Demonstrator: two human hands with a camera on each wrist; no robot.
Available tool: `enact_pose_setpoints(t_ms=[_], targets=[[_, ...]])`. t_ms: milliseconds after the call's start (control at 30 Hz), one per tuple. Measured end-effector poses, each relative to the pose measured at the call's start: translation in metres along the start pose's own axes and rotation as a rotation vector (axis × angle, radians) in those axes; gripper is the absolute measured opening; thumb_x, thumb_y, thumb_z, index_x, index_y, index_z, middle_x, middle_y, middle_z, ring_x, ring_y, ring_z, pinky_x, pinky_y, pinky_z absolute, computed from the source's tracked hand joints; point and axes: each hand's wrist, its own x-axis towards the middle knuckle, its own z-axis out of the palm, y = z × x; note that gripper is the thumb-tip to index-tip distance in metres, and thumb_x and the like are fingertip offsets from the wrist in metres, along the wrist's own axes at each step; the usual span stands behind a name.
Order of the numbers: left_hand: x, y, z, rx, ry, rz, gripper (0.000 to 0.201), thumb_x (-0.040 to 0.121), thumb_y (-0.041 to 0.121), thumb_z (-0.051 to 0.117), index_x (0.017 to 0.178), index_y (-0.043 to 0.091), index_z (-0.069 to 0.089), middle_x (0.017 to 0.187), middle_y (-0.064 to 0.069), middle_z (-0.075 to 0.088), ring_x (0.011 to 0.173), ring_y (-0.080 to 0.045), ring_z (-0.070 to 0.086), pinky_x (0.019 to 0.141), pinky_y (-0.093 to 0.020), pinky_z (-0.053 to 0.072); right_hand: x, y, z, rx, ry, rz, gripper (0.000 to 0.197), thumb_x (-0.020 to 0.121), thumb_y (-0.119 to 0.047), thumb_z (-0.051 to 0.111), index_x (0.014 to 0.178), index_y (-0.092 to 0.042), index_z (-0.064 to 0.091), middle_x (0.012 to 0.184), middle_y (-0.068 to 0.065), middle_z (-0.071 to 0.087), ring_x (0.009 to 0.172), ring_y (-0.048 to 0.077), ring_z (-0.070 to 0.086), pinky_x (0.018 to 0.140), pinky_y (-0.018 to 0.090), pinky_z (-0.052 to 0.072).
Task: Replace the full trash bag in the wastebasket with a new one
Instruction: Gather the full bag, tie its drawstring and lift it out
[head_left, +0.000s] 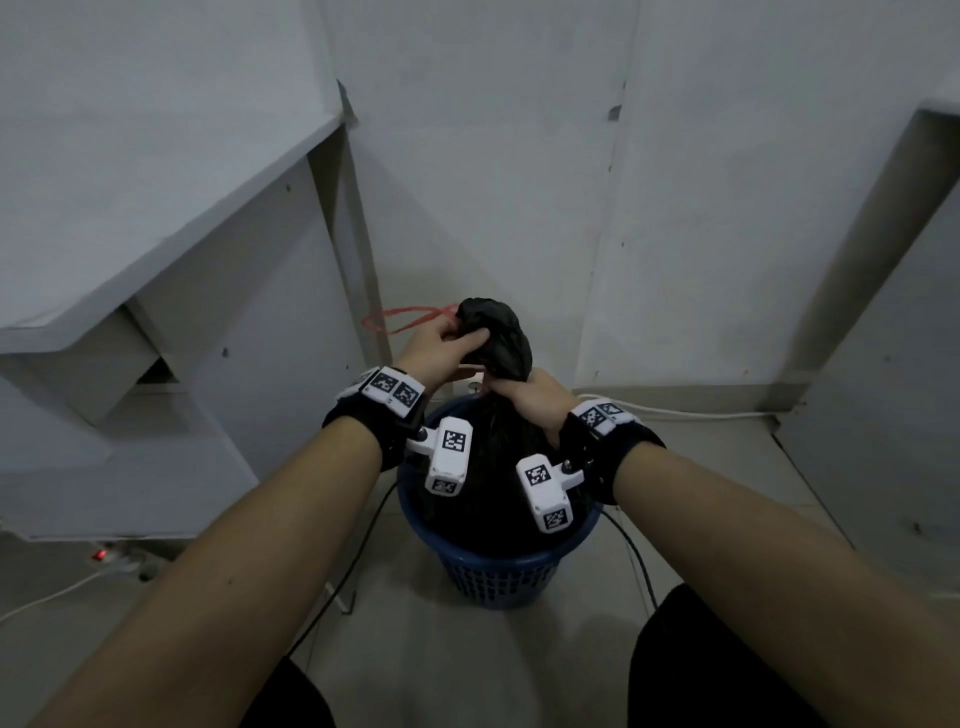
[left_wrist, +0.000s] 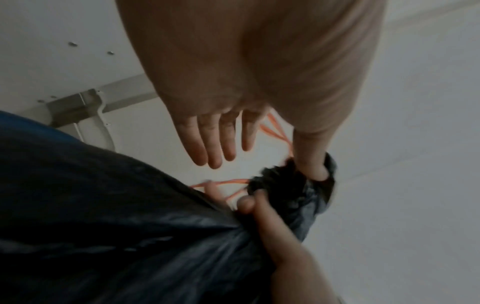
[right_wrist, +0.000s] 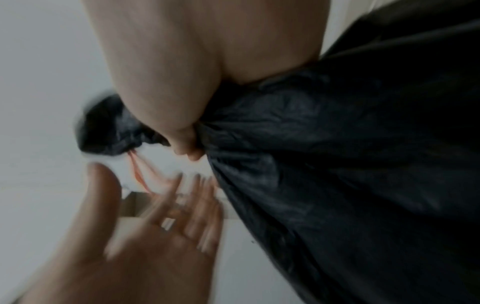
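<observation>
Black trash bag (head_left: 498, 338) sits in the blue wastebasket (head_left: 498, 566), lower centre of the head view. Right hand (head_left: 524, 397) clamped round its gathered neck. Left hand (head_left: 441, 348): thumb presses the bunched top, other fingers straight. Red drawstring (head_left: 400, 318) hangs loose at left.

Risks, as I judge: neck slips and reopens; thin film tears on lift-out.

Contents and bag bottom hidden. Right wrist view smeared. No new bag visible.
</observation>
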Motion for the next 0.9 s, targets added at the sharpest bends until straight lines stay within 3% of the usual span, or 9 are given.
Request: enact_pose_setpoints(t_ms=[133, 200, 367, 467, 533, 600, 667, 800, 900], targets=[[-0.015, -0.026, -0.013, 0.286, -0.108, -0.034, 0.072, 0.088, 0.037, 0.066, 0.147, 0.012, 0.033, 0.130, -0.003, 0.052, 0.120, -0.017, 0.052, 0.094, -0.025, 0.044, -0.002, -0.017, -0.005, 0.281, 0.055, 0.021, 0.028, 0.092, -0.030, 0.063, 0.078, -0.006, 0.070, 0.074, 0.010, 0.074, 0.081, 0.030, 0.067, 0.088, 0.042, 0.053], [-0.028, -0.037, -0.010, 0.359, -0.250, -0.002, 0.067, 0.090, 0.030, 0.065, 0.147, 0.018, 0.033, 0.123, 0.012, 0.055, 0.120, -0.008, 0.050, 0.092, -0.014, 0.041, -0.001, -0.025, -0.005, 0.303, 0.066, -0.001, 0.036, 0.097, -0.025, 0.057, 0.066, -0.008, 0.061, 0.060, 0.007, 0.065, 0.069, 0.028, 0.061, 0.077, 0.039, 0.051], [-0.031, -0.055, 0.006, 0.366, -0.344, 0.048, 0.069, 0.090, 0.029, 0.065, 0.149, 0.026, 0.027, 0.133, 0.011, 0.053, 0.121, -0.003, 0.051, 0.099, -0.018, 0.038, 0.004, -0.032, -0.005, 0.149, -0.038, -0.092, 0.029, 0.099, -0.028, 0.054, 0.078, -0.013, 0.067, 0.079, 0.000, 0.069, 0.076, 0.016, 0.063, 0.084, 0.031, 0.048], [-0.026, -0.053, 0.015, 0.367, -0.281, 0.056, 0.058, 0.091, 0.026, 0.063, 0.143, 0.018, 0.038, 0.125, 0.006, 0.057, 0.119, -0.010, 0.055, 0.086, -0.007, 0.042, 0.018, -0.026, -0.011, -0.121, -0.113, -0.034, 0.061, 0.072, -0.071, 0.068, 0.112, -0.025, 0.071, 0.110, -0.001, 0.073, 0.102, 0.019, 0.069, 0.098, 0.041, 0.052], [-0.018, -0.050, 0.021, 0.412, -0.237, 0.086, 0.048, 0.092, 0.023, 0.063, 0.136, 0.010, 0.046, 0.118, 0.003, 0.058, 0.112, -0.011, 0.056, 0.074, 0.000, 0.042, 0.029, -0.020, -0.018, -0.222, -0.119, 0.009, 0.086, 0.050, -0.085, 0.070, 0.116, -0.030, 0.067, 0.110, 0.002, 0.073, 0.101, 0.025, 0.069, 0.095, 0.048, 0.053], [-0.010, -0.046, 0.022, 0.427, -0.204, 0.100, 0.044, 0.091, 0.020, 0.064, 0.130, 0.004, 0.053, 0.116, 0.000, 0.060, 0.111, -0.015, 0.058, 0.077, -0.003, 0.045, 0.004, -0.039, -0.017, -0.170, -0.160, 0.013, 0.069, 0.069, -0.068, 0.073, 0.119, -0.020, 0.067, 0.110, 0.011, 0.073, 0.102, 0.031, 0.070, 0.096, 0.048, 0.053], [-0.003, -0.044, 0.021, 0.449, -0.192, 0.061, 0.046, 0.087, 0.028, 0.065, 0.127, 0.004, 0.059, 0.119, -0.007, 0.065, 0.114, -0.022, 0.060, 0.092, -0.024, 0.049, -0.010, -0.040, -0.021, -0.005, -0.257, 0.058, 0.048, 0.088, -0.040, 0.070, 0.123, -0.007, 0.064, 0.113, 0.016, 0.071, 0.107, 0.031, 0.069, 0.100, 0.045, 0.052], [0.008, -0.033, 0.018, 0.441, -0.070, -0.050, 0.049, 0.078, 0.039, 0.065, 0.118, 0.012, 0.065, 0.115, -0.010, 0.068, 0.108, -0.026, 0.063, 0.099, -0.037, 0.047, -0.020, -0.014, -0.026, 0.092, -0.408, -0.023, 0.061, 0.084, -0.015, 0.077, 0.137, -0.011, 0.048, 0.122, 0.010, 0.068, 0.113, 0.024, 0.066, 0.098, 0.039, 0.052], [0.013, -0.023, 0.019, 0.409, 0.025, -0.049, 0.045, 0.073, 0.034, 0.065, 0.115, 0.019, 0.061, 0.112, -0.004, 0.066, 0.104, -0.026, 0.061, 0.099, -0.041, 0.048, -0.023, -0.002, -0.006, 0.074, -0.338, -0.116, 0.054, 0.083, -0.008, 0.077, 0.128, -0.023, 0.051, 0.115, -0.004, 0.069, 0.104, 0.010, 0.067, 0.092, 0.030, 0.053]])
